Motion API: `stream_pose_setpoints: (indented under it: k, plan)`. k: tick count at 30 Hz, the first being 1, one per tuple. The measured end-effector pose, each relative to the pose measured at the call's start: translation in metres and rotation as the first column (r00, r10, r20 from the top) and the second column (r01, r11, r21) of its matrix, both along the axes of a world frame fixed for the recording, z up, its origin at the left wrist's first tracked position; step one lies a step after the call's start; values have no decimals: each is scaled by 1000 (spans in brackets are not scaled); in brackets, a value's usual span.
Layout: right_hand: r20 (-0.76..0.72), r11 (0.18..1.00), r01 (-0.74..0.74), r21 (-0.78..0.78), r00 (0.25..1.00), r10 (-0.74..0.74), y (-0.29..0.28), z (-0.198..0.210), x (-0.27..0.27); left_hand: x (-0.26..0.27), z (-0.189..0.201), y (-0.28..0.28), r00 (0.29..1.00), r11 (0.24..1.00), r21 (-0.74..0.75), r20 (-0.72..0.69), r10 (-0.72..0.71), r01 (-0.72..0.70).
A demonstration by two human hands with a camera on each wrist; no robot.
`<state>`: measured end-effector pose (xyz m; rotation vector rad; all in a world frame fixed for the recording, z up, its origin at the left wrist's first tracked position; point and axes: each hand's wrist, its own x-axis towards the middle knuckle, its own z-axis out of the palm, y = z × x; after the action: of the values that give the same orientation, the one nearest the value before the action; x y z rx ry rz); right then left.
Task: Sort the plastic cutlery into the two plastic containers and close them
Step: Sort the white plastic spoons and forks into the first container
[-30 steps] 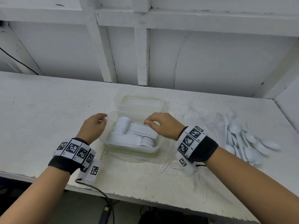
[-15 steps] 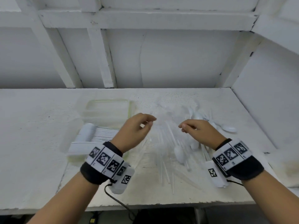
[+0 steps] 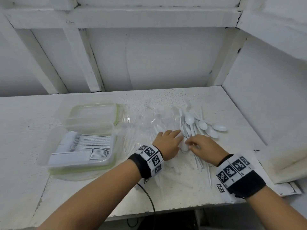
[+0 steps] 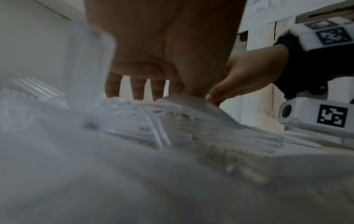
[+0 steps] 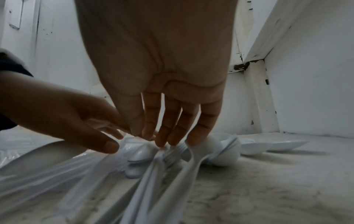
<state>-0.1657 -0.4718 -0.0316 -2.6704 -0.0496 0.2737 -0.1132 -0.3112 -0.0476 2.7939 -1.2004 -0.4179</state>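
Both hands are now working the loose pile on the table [image 3: 166, 196], having left the box they were at a sec ago. That box [image 3: 79, 146], w/ white cutlery stacked neatly inside, is sitting off to the left, lid still off. A 2nd box [image 3: 93, 113] is lying just behind it, looking empty as far as can be told through the clear plastic.

Left hand [image 3: 167, 143] is reaching in w/ fingers stretched out and relaxed, tips touching the heap near the clear forks [image 3: 141, 128]; it isn't gripping anything. Right hand [image 3: 202, 148] is right beside it, fingertips [image 5: 162, 142] coming down on the white spoons [image 3: 199, 123], fingers mostly straight, thumb close to the index. Whether it's already pinching a spoon handle — can't tell; in the right wrist view the tips are touching the handles, not clearly wrapped round them.

What the shift means: the hands are prob. going for the next batch. Most loose pieces are still lying on the table btw the boxes and the right wall, so sorting is maybe halfway, and closing isn't near yet.

Spoons are overlapping and tangled w/ the clear pieces, so gathering a bunch likely needs both hands squeezing them together. Thin handles are prob. slipping easily.
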Motion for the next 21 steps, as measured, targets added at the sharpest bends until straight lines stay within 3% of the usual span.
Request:
stream_pose_setpoints:
  k: [3, 9, 13, 18, 21]
  plan:
    - [-9, 998, -45, -47, 999, 45, 1, -5, 3, 5, 0, 5, 1000, 1000, -12, 19, 13, -13]
    - [-54, 920, -150, -362, 989, 140, 9, -12, 10, 11, 1, 35, 999, 992, -126, -53, 3, -9]
    - [-27, 899, -191, -395, 980, 196, 11, -11, 13, 6, 5, 59, 1000, 973, -229, 4, -11, 11]
    - [41, 937, -216, -274, 971, 236, 10, -2, 12, -2, 8, 72, 984, 982, 64, -11, -177, 177]
    - [144, 952, -200, -231, 961, 237, 13, 2, 11, -5, 11, 69, 983, 984, 63, 64, -171, 167]
